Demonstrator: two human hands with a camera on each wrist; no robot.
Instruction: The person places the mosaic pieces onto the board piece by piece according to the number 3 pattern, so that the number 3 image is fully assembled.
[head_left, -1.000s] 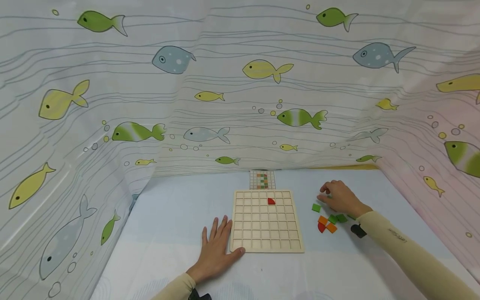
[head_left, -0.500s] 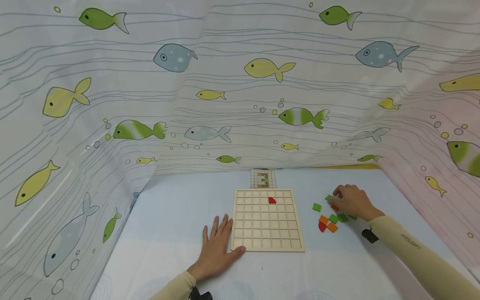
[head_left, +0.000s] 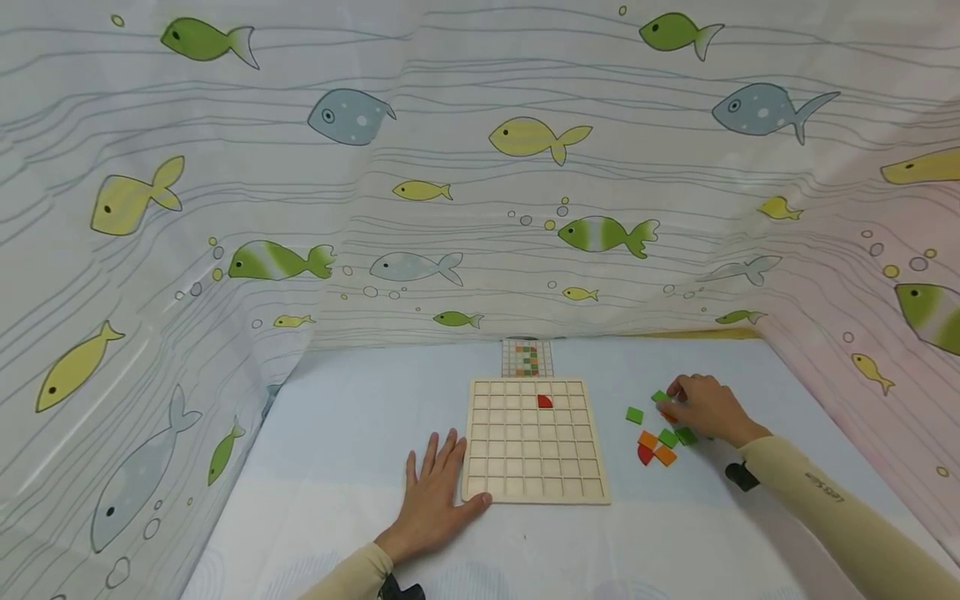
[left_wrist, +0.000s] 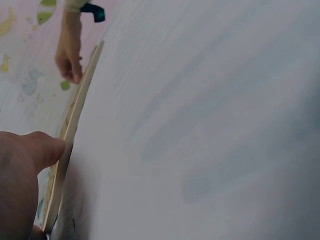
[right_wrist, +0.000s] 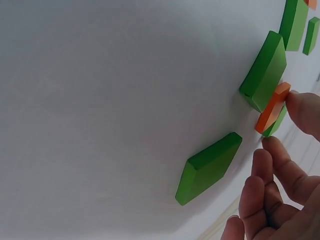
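Observation:
Flat on the table, my left hand [head_left: 427,508] rests with spread fingers, its thumb against the near left corner of a wooden grid board [head_left: 525,450]. A red quarter-circle tile [head_left: 544,402] lies in one of the board's upper cells. To the board's right, my right hand [head_left: 708,407] reaches down among loose tiles. In the right wrist view its thumb and index fingertip pinch a small orange tile [right_wrist: 272,109] at opposite ends. A green tile [right_wrist: 265,75] lies right beside it, and another green tile [right_wrist: 207,170] lies apart, nearer the camera.
Between the board and my right hand lie a green tile [head_left: 634,415], two more orange tiles [head_left: 648,440] and a red quarter-circle [head_left: 644,454]. A printed card [head_left: 510,358] with a coloured grid pattern stands behind the board. A fish-patterned curtain [head_left: 480,233] encloses the table.
My right hand has moved right and slightly down, uncovering a green tile, and its fingers have closed in on an orange tile. The left hand stays where it was.

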